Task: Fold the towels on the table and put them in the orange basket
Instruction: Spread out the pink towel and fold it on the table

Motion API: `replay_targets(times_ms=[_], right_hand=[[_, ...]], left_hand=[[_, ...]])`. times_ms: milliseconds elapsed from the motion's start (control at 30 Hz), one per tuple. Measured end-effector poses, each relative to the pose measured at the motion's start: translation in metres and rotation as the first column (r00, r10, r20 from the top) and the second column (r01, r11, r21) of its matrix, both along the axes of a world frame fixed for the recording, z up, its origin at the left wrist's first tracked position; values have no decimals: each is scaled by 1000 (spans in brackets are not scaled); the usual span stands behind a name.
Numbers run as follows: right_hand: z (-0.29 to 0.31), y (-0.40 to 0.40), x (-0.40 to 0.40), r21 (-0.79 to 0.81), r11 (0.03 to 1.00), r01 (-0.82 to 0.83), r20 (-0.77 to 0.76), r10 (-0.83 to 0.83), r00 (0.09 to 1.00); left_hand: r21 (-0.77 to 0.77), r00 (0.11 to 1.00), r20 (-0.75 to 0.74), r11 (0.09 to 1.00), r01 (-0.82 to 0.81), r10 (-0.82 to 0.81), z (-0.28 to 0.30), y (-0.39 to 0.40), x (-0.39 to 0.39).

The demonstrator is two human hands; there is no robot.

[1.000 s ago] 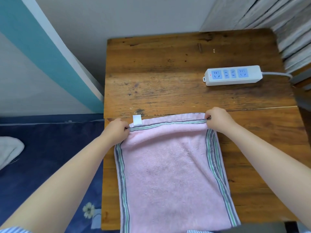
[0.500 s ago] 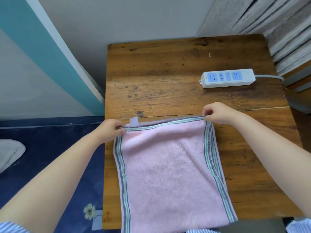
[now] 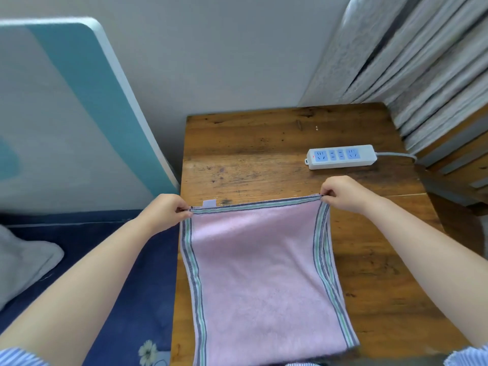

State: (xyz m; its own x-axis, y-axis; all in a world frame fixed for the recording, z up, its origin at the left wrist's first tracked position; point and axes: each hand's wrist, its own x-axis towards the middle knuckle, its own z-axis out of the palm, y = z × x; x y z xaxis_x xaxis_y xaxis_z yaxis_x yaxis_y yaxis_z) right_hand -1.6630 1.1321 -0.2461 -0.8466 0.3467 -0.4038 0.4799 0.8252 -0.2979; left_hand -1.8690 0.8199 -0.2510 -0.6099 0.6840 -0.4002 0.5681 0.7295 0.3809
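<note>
Head view: pink terry towel with striped borders [image 3: 264, 281] lies lower centre on brown wooden desk [image 3: 264, 143]. Left hand [image 3: 165, 211] and right hand [image 3: 340, 192] pinch its far corners. Folding step under way; next likely carry corners toward near edge, aligned. Orange basket unseen.

Single head view, no second view sharing anything with it. Camera is sitting on the person's head, looking forward and steeply down over both outstretched forearms. It is facing the wall behind a wooden table [image 3: 264, 143], with the table's near edge running off the bottom of the frame. Close range: the left hand [image 3: 165, 211] and right hand [image 3: 340, 192] are landing mid-frame, the arms filling the lower corners. Wide-angle lens is bending straight lines near the edges. Left part of the frame is taking in a blue bed cover [image 3: 126, 273] beside the table; right edge is catching grey curtains [image 3: 422, 62].
</note>
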Motion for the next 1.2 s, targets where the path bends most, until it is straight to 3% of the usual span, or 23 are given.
replay_targets(times_ms=[167, 333, 400, 467, 533, 567, 600, 633, 667, 700, 733, 767, 867, 900, 1033, 1100, 1200], right_hand=[[60, -2, -13, 90, 994, 65, -368, -28, 929], [125, 1, -22, 205, 961, 183, -625, -16, 780], [153, -2, -31, 201, 930, 307, -772, -43, 635], [192, -8, -43, 156, 888, 432, -904, -47, 424], [223, -15, -54, 111, 855, 506, -970, -18, 242], [232, -18, -59, 122, 839, 530, -977, 8, 212], [238, -18, -63, 151, 831, 536, -970, 21, 241], [245, -18, -64, 211, 834, 509, -932, 14, 362], [244, -15, -63, 309, 834, 457, -834, 7, 552], [243, -10, -60, 371, 842, 392, -730, 4, 683], [245, -6, -55, 396, 847, 355, -692, 20, 722], [248, -2, -52, 422, 836, 351, -715, 68, 696], [260, -5, -45, 343, 830, 440, -882, 123, 455], [261, -4, -47, 326, 832, 449, -887, 106, 449], [246, 8, -50, 369, 889, 271, -653, 41, 757], [236, 14, -47, 396, 889, 229, -581, 50, 812], [223, 17, -47, 399, 898, 182, -488, 40, 872]], left_hand=[[190, 968, -241, 982, -19, 66, 68, 14, -17], [382, 879, -462, 921, 74, 121, 141, 22, -25], [459, 793, -595, 865, 200, 133, 174, 23, -24], [541, 666, -705, 791, 286, 242, 212, 27, -26], [683, 601, -666, 686, 252, 442, 240, 36, -29], [732, 586, -625, 648, 210, 516, 247, 42, -28], [730, 594, -608, 665, 159, 527, 250, 47, -29], [635, 617, -642, 767, 94, 456, 250, 51, -28], [512, 643, -671, 858, 39, 370, 245, 51, -28], [417, 665, -675, 909, -14, 320, 242, 49, -27], [400, 673, -660, 914, -58, 332, 242, 46, -29], [438, 669, -644, 896, -73, 370, 244, 43, -31], [585, 584, -660, 811, 5, 472, 257, 41, -34], [606, 582, -657, 795, 28, 480, 259, 42, -34], [419, 683, -692, 901, 114, 235, 250, 38, -37], [359, 742, -656, 922, 146, 137, 241, 33, -40], [66, 740, -667, 983, 173, -85, 226, 32, -47]])
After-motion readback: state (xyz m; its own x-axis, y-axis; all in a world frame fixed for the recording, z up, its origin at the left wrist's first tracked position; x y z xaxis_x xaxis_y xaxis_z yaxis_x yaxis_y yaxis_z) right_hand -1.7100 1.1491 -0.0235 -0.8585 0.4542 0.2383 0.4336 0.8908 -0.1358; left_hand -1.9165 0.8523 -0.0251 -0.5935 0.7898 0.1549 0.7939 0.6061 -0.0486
